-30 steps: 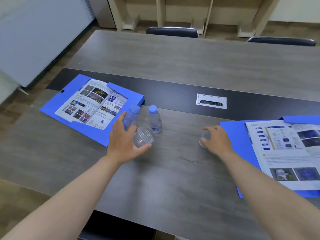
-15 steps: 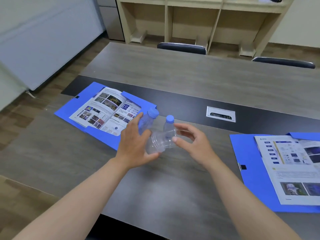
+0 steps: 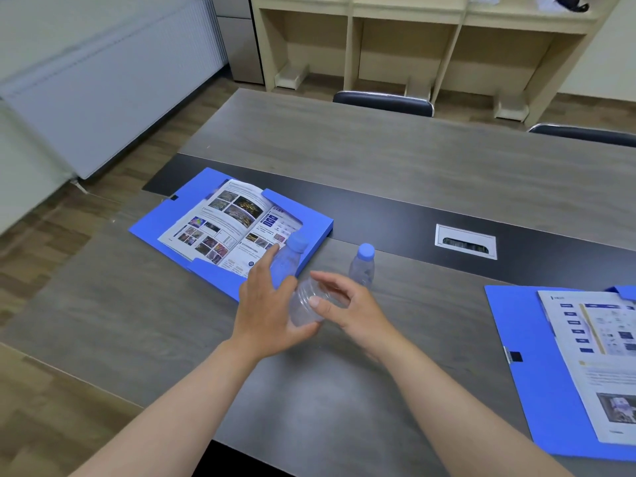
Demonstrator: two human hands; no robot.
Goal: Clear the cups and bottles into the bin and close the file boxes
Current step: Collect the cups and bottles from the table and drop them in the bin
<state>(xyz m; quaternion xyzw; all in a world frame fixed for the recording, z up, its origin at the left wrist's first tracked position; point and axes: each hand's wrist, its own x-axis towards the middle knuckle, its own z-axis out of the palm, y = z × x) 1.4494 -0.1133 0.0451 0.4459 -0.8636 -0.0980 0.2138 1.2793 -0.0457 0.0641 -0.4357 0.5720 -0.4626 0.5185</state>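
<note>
My left hand (image 3: 265,315) grips a clear bottle with a blue cap (image 3: 288,259) between its fingers, and it holds a clear plastic cup (image 3: 304,309) lying sideways against its palm. My right hand (image 3: 351,306) meets it from the right, with its thumb at the cup's mouth and its forefinger over the rim. A second blue-capped bottle (image 3: 362,266) stands upright on the table just behind my right hand. Two blue file boxes lie open with booklets inside, one on the left (image 3: 161,222) and one at the right edge (image 3: 526,366).
Everything sits on a long grey table (image 3: 395,166) with a dark centre strip and a white cable port (image 3: 465,241). Two dark chair backs (image 3: 382,102) stand at the far side, with wooden shelving behind them. A radiator runs along the left wall. No bin is in view.
My right hand picked a cup off the table by the right file box and brought it left to the cup in my left hand. My view has tilted up.
</note>
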